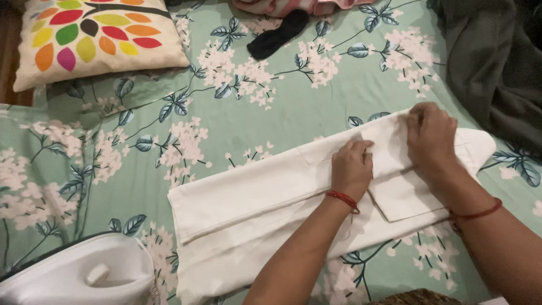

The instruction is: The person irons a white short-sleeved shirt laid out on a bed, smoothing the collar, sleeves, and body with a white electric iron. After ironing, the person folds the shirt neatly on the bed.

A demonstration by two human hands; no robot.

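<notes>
My left hand (351, 169) lies flat on the white cloth (265, 197), pressing it down. My right hand (432, 138) pinches the cloth's far edge. The cloth lies on the green flowery bed sheet (282, 107), near me. A white iron (84, 274) sits near left.

One white folded garment (271, 197) on one green floral bedsheet (271, 107); two hands on it, left hand (351, 168) and right hand (432, 135), each wrist with one red thread band. One cushion (93, 36) with coloured leaf print, one black sock (278, 35), one white iron (84, 274), one dark grey cloth (491, 62), one pink cloth (293, 5).
</notes>
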